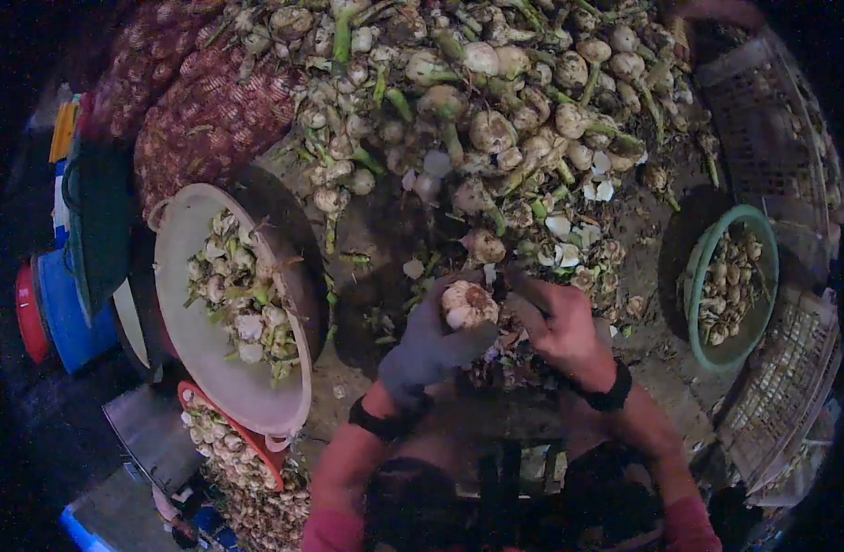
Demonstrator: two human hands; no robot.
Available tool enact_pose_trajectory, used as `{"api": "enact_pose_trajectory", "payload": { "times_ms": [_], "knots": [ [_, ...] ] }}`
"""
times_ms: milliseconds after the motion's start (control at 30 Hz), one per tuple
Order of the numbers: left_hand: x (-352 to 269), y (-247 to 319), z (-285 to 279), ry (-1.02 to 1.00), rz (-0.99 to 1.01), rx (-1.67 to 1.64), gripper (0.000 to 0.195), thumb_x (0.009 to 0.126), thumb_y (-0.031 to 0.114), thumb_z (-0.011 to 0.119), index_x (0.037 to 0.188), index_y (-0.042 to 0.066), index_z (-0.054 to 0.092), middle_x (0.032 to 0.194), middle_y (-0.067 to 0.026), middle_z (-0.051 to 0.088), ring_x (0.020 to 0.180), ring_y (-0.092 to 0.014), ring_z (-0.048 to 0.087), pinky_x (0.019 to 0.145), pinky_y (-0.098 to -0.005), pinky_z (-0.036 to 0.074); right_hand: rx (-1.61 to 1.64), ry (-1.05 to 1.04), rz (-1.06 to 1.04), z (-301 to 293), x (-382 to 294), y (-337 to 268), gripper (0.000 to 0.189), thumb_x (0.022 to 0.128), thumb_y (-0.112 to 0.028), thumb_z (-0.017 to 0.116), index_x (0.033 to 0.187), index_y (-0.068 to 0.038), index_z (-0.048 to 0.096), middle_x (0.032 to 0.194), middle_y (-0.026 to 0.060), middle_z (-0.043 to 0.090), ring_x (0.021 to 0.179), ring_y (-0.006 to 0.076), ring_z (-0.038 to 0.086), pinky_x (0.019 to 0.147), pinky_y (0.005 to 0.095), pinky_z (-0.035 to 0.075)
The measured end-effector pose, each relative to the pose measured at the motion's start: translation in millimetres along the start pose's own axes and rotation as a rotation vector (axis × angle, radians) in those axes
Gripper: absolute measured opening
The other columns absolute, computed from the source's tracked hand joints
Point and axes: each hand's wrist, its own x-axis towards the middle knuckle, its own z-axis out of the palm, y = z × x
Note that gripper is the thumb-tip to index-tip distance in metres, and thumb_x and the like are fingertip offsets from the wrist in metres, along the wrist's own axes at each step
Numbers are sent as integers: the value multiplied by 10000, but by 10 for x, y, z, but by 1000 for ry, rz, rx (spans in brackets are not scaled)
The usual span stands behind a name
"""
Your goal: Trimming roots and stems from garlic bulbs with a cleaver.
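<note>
A garlic bulb (469,303), its brown root end facing up, rests in the fingers of my left hand (422,352), which wears a grey glove. Just right of the bulb, and apart from it, is my right hand (567,328). Its fingers are bent and blurred, with dark coverings or dirt on them, so whether they hold anything is not visible. Beyond both hands lies a large heap of garlic bulbs with green stalks (491,131). White peel pieces (567,255) and trimmed stalk ends (605,265) are scattered close to my right hand.
A pale oval basin (180,303) with trimmed garlic stands at left, a red mesh sack (208,131) behind it. At right are a green bowl of small bulbs (705,276) and plastic crates (784,386). More garlic (263,507) is piled at lower left, near blue tubs (70,297).
</note>
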Motion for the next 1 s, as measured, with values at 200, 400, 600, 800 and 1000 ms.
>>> {"api": "enact_pose_trajectory", "payload": {
  "times_ms": [200, 400, 600, 800, 1000],
  "knots": [
    [-136, 74, -4, 66, 325, 459, 683, 729, 153, 818, 1294, 20, 459, 1116, -75, 616, 975, -140, 598, 863, -316, 514, -412, -168, -281, 6, -27, -274, 584, 641, -112, 638, 1214, -17, 576, 672, 61, 534, 564, 274, 582, 500, 423, 477],
    [-370, 186, 63, -152, -87, -315, 527, 813, 266, 747, 1226, 19, 533, 1062, -81, 657, 1004, -158, 612, 866, -330, 516, -534, -241, 0, 127, -40, 214, 428, 681, -147, 662, 1092, -30, 646, 643, 122, 580, 605, 306, 619, 528, 433, 497],
    [-290, -34, 10, -72, 383, 34, 616, 846, 149, 705, 1364, 36, 391, 1229, -122, 591, 1085, -213, 602, 963, -374, 480, 311, -316, 389, 282, -89, 280, 284, 848, -241, 641, 1053, -47, 678, 767, 206, 662, 678, 327, 636, 652, 426, 519],
    [-233, -362, -81, -28, 125, 123, 652, 800, 55, 721, 1356, 10, 383, 1228, -97, 585, 1112, -206, 583, 977, -367, 472, 1062, -100, 786, 569, -181, 270, 331, 962, -307, 606, 1146, -33, 632, 869, 17, 675, 739, 138, 634, 639, 307, 513],
    [-250, 200, 20, 45, 249, 322, 517, 803, 59, 705, 1267, 5, 483, 1206, -93, 593, 1108, -198, 578, 955, -358, 478, 932, 51, 630, 156, 127, -101, 261, 924, -227, 649, 1077, -16, 657, 855, 30, 660, 669, 145, 609, 587, 310, 499]
  ]
}}
